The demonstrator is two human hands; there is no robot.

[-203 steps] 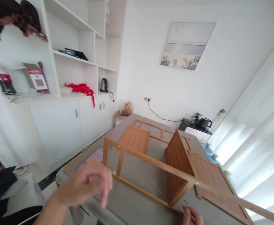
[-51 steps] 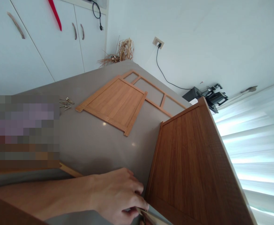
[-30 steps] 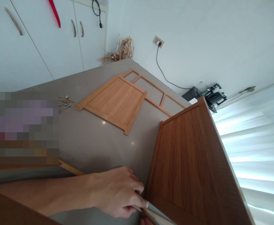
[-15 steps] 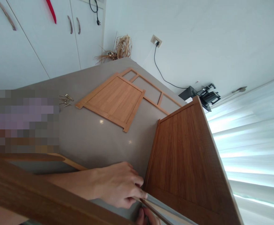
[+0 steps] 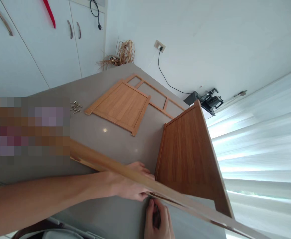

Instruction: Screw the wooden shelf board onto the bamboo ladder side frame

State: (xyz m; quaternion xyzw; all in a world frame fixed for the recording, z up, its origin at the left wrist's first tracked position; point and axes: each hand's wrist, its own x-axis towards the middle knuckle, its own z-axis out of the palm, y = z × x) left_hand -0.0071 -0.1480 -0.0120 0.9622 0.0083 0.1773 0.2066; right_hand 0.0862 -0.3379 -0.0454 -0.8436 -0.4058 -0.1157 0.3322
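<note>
A long wooden rail (image 5: 105,162) runs slantwise across the foreground, over my left wrist. My left hand (image 5: 129,190) reaches in from the left, its fingers closed on the wood where the rails meet an upright slatted wooden panel (image 5: 187,152); the rail hides part of it. Just below, my right hand (image 5: 159,220) has thumb and fingers pinched around a small dark thing I cannot make out, close under the rail.
A flat wooden panel (image 5: 121,106) and a ladder-like wooden frame (image 5: 165,103) lie on the grey table (image 5: 105,146). Several screws (image 5: 75,106) are to their left. Black appliances (image 5: 212,99) stand behind the upright panel. A blurred patch covers the left side.
The foreground rail has swung up and right, from below my left arm to across its wrist. More of my right hand shows now. The view has shifted slightly.
</note>
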